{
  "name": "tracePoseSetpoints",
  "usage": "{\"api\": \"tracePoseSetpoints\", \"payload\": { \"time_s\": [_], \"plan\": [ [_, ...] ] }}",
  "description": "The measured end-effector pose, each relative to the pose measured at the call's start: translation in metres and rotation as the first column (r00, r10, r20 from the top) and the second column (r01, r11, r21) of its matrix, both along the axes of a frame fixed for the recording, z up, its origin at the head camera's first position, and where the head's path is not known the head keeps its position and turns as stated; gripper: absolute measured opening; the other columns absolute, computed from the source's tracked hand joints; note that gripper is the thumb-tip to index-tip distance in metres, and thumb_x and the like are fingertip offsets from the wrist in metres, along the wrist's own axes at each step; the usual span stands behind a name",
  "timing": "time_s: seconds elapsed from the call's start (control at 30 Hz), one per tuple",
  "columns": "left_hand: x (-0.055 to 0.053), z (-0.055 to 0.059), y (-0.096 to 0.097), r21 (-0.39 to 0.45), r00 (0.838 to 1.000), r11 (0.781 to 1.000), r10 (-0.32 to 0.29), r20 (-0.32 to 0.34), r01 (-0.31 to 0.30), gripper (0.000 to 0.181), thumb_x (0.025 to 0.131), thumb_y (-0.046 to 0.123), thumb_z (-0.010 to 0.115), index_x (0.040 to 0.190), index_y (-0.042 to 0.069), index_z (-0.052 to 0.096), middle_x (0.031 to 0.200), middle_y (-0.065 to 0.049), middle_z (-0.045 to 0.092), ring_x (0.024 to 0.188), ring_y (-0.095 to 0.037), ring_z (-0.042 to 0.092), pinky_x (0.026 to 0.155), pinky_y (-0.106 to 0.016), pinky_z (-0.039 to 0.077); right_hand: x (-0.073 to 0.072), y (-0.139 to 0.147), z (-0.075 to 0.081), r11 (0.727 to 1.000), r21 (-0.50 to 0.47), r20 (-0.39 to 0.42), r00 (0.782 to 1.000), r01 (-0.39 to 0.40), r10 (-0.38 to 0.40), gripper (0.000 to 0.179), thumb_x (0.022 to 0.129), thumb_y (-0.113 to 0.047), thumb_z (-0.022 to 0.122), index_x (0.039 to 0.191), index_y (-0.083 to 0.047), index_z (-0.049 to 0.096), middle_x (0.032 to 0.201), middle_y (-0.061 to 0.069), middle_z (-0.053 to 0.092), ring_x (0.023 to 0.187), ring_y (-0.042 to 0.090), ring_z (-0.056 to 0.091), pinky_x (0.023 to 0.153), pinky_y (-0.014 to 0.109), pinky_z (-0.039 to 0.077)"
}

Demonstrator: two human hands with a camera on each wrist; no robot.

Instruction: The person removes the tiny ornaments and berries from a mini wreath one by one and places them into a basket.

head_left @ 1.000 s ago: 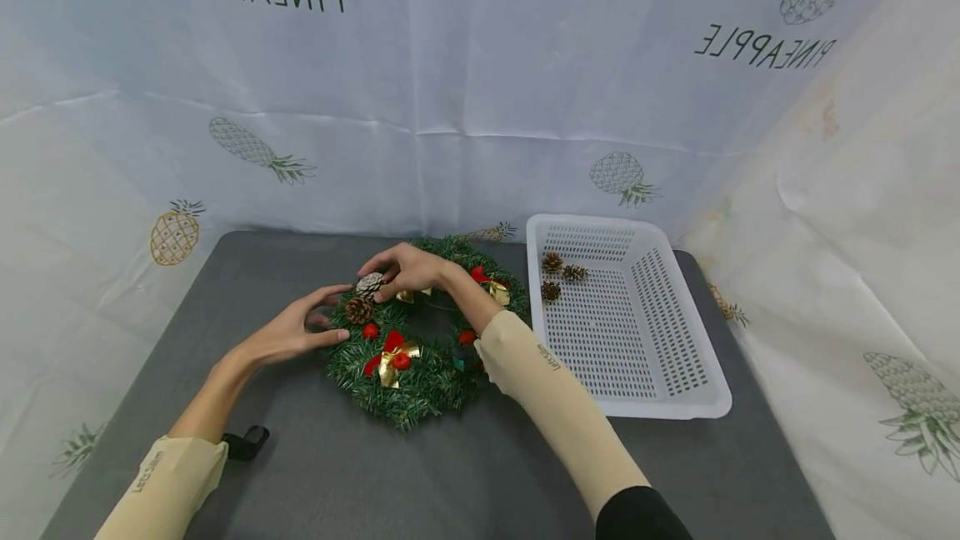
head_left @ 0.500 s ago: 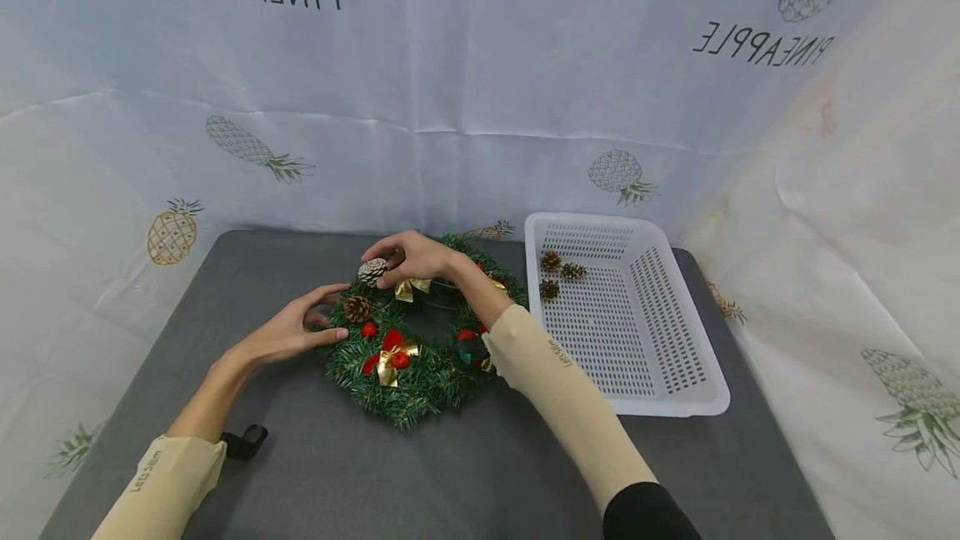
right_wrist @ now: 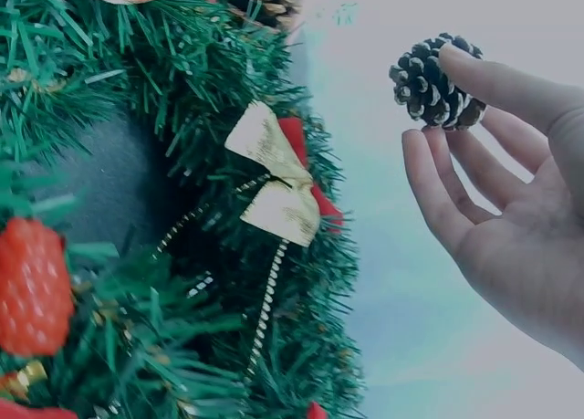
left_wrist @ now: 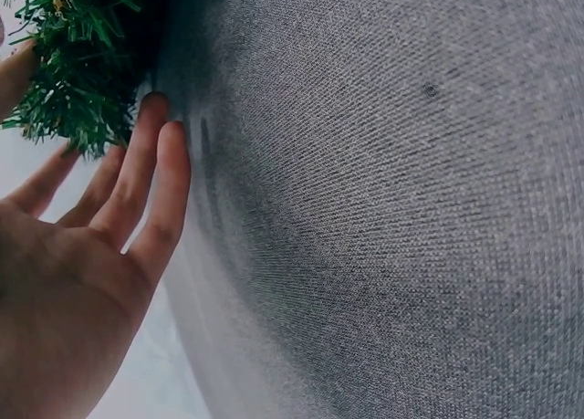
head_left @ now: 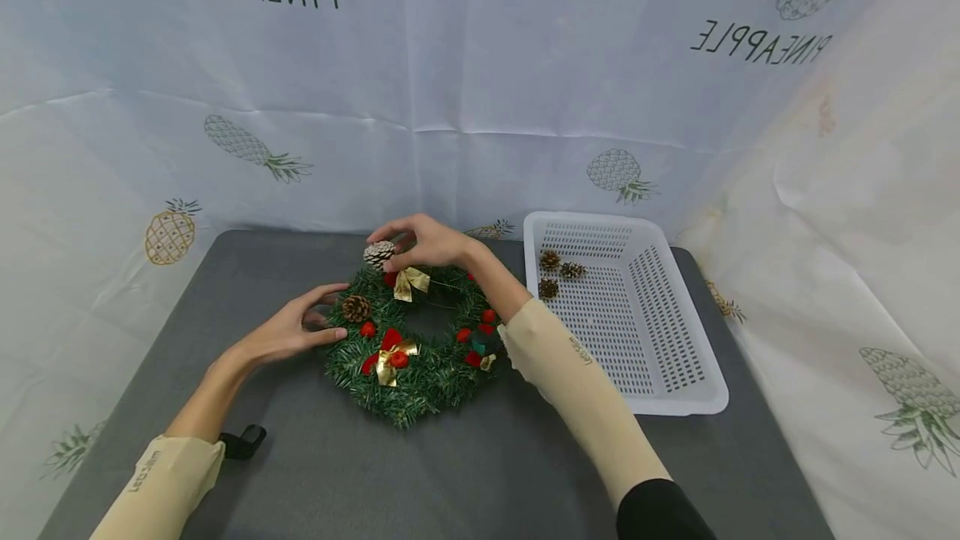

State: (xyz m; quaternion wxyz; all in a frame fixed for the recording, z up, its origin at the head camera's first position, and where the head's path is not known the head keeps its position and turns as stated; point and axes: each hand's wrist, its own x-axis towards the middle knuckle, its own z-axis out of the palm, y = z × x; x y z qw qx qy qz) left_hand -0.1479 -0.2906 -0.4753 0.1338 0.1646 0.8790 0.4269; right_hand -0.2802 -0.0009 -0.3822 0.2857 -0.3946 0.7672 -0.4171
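Observation:
A green wreath (head_left: 442, 390) with red berries, a brown pine cone (head_left: 356, 308) and red-and-gold bows lies on the grey table. My right hand (head_left: 431, 242) pinches a white-tipped pine cone (head_left: 378, 254) between thumb and fingers above the wreath's far left part. In the right wrist view that white-tipped pine cone (right_wrist: 438, 83) is apart from the greenery, with a gold bow (right_wrist: 278, 186) nearby. At the wreath's left side, my left hand (head_left: 288, 330) rests against the greenery, thumb in front and fingers behind. The left wrist view has its fingers (left_wrist: 128, 195) nearly straight at the wreath's edge.
A white perforated basket (head_left: 701, 357) stands right of the wreath, with 3 small pine cones (head_left: 572, 271) in its far left corner. A black strap (head_left: 243, 442) lies by the left forearm. Behind the table (head_left: 375, 482) hangs a pineapple-print cloth (head_left: 480, 65).
My right hand has lifted the white-tipped pine cone up and away from the brown one, toward the far right, uncovering a gold bow. My left hand stays put.

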Motion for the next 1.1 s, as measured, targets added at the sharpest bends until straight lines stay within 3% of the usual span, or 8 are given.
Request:
{"api": "tracePoseSetpoints", "payload": {
  "time_s": [0.43,0.77,1.1],
  "plan": [
    [0.001,0.000,-0.001,-0.007,1.000,1.000,0.006,-0.002,-0.006,0.078,0.105,0.026,0.074,0.169,0.007,0.034,0.159,-0.037,0.046,0.124,-0.051,0.068,0.089,-0.056,0.063,-0.006,0.027,0.011,0.998,-0.015,-0.029,0.998,0.058,-0.058,0.051,0.103,-0.013,0.076,0.152,-0.010,0.063,0.162,0.011,0.057,0.141,0.032,0.059,0.116,0.041,0.054],
    [0.001,0.000,-0.001,-0.001,1.000,1.000,0.000,-0.005,0.000,0.078,0.105,0.025,0.074,0.169,0.008,0.034,0.159,-0.037,0.047,0.124,-0.050,0.069,0.091,-0.057,0.062,-0.009,0.047,0.015,0.992,-0.020,-0.007,0.992,0.124,-0.124,0.053,0.102,-0.014,0.077,0.152,-0.008,0.062,0.162,0.010,0.057,0.142,0.032,0.058,0.117,0.043,0.054],
    [0.001,-0.001,-0.001,-0.009,1.000,1.000,-0.002,-0.011,0.002,0.077,0.105,0.026,0.074,0.169,0.008,0.034,0.159,-0.037,0.047,0.125,-0.052,0.068,0.092,-0.060,0.062,-0.012,0.066,0.014,0.992,-0.053,-0.082,0.990,0.113,-0.117,0.050,0.102,-0.010,0.076,0.150,-0.006,0.064,0.158,0.014,0.060,0.144,0.033,0.058,0.123,0.046,0.049]
  ]
}}
